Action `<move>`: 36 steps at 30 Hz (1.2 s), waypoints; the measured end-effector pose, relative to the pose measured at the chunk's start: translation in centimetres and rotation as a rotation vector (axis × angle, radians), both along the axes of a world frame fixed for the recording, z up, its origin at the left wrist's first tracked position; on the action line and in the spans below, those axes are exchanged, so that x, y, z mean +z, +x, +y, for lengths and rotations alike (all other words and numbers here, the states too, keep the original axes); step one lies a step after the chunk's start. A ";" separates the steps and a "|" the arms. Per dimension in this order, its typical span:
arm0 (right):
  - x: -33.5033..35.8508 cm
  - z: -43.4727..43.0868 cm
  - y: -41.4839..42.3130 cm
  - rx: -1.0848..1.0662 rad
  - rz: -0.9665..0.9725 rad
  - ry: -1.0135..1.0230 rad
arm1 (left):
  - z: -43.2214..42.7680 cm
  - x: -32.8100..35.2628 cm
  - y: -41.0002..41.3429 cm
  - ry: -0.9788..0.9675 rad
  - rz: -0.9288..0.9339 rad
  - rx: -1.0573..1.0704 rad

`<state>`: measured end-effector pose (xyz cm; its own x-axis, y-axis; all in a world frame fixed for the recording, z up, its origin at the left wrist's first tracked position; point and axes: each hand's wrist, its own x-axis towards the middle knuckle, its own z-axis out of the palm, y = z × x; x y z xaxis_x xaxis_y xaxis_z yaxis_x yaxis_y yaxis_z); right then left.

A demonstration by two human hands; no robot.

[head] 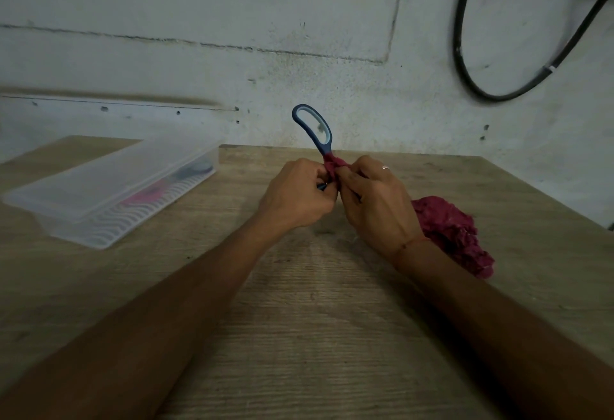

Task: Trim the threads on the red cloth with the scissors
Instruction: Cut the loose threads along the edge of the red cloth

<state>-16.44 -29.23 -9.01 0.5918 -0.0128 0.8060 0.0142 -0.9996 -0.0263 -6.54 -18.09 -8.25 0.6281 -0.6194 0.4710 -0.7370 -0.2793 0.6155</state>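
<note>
1. Two hands meet over the middle of the table (315, 320), toward its far edge.
2. Your red cloth (448, 230) trails to the right; soft and limp, so pinch it close to the thread.
3. Your right hand (375, 207) bunches the cloth's end.
4. Your left hand (295, 200) closes on the scissors (315, 127): stiff, long axis near upright, one handle loop topmost, blades hidden.

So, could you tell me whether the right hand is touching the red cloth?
Touching: the head view shows the right hand gripping the red cloth, bunched between its fingers beside the scissors.
</note>
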 end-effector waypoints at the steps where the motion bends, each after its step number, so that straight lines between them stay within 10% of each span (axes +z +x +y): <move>1: 0.0 -0.1 0.0 0.007 0.015 -0.009 | 0.1 -0.1 -0.1 0.011 -0.009 0.005; 8: 0.4 -0.6 0.1 0.134 0.057 0.057 | 0.0 -0.1 0.1 0.041 -0.025 0.013; 16: 2.3 -3.4 -0.9 -0.031 -0.467 0.863 | -0.1 -0.4 0.6 -0.024 -0.009 0.002; 25: 0.4 -0.2 0.1 0.124 -0.008 0.259 | 0.2 0.0 0.8 -0.013 0.077 0.015; 36: -0.8 -0.3 0.7 0.014 0.020 -0.049 | 0.3 0.4 0.7 -0.008 0.092 0.005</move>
<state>-15.77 -29.50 -9.83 0.6073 0.0350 0.7937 0.0283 -0.9993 0.0224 -5.89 -17.80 -7.88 0.6718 -0.6128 0.4161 -0.6759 -0.2774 0.6828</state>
